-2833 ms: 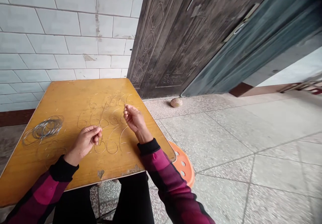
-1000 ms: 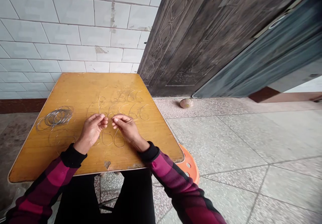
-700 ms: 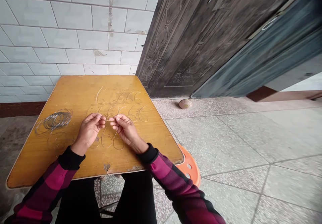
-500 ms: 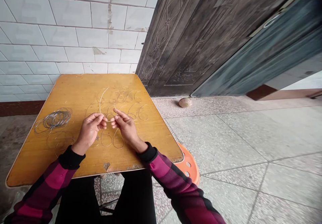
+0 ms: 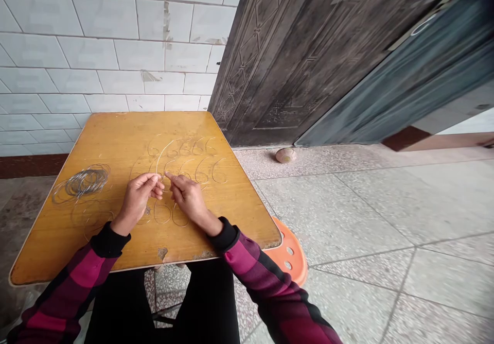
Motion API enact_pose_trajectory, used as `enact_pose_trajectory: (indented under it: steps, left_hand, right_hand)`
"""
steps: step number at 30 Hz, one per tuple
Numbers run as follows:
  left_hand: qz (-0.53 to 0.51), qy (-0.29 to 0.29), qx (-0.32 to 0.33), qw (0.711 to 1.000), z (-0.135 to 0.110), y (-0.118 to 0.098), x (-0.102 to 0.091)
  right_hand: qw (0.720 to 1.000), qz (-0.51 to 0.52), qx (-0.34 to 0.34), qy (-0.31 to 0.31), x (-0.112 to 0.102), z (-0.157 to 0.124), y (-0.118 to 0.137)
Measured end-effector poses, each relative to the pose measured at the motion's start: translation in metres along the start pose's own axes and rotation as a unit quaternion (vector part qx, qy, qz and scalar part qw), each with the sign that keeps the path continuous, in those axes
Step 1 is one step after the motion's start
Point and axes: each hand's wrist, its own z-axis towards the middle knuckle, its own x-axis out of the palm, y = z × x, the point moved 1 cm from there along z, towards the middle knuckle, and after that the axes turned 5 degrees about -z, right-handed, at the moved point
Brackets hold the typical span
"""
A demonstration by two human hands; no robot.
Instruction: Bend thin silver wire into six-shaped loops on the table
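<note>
A thin, shiny wire (image 5: 161,154) curves up from between my hands, above the wooden table (image 5: 111,133). My left hand (image 5: 141,194) pinches it near its lower part, thumb against fingers. Close beside it, my right hand (image 5: 188,195) is closed with the back of the hand turned up and presses at the wire's lower end, which is mostly hidden. Several wire pieces bent like a figure six (image 5: 219,171) lie in rows on the tabletop beyond and below my hands. To the left rests a tangled coil of wire (image 5: 87,180).
More loose wire loops (image 5: 92,214) lie at the table's left front. An orange stool (image 5: 289,248) stands under the right edge. A tiled wall (image 5: 92,55) and a dark carved door (image 5: 278,76) border the table, and a roundish object (image 5: 285,155) sits on the floor.
My right hand has moved left, closer to my left hand, and rolled over so its back faces up. The wire's upper end now leans further right.
</note>
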Motion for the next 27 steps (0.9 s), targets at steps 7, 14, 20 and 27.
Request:
enact_pose_trajectory:
  steps: [7,14,20,27]
  left_hand:
    - [0.001,0.000,-0.011,1.000,0.0005,0.0016,-0.0013]
    - [0.098,-0.001,0.005,0.995,0.0037,0.0024,-0.0068]
    - [0.128,0.022,0.004,0.992,0.0055,0.0023,-0.0082]
    - [0.144,0.053,-0.009,0.988,0.0050,0.0029,-0.0043]
  right_hand:
    - [0.997,-0.072,-0.011,0.003,0.0053,-0.0020,-0.0043]
    - [0.995,-0.094,-0.007,0.007,0.0082,-0.0035,-0.0056]
    - [0.999,-0.037,0.028,-0.017,0.0044,-0.0007,-0.0041]
    - [0.998,-0.048,0.037,-0.021,0.0032,0.0034,-0.0060]
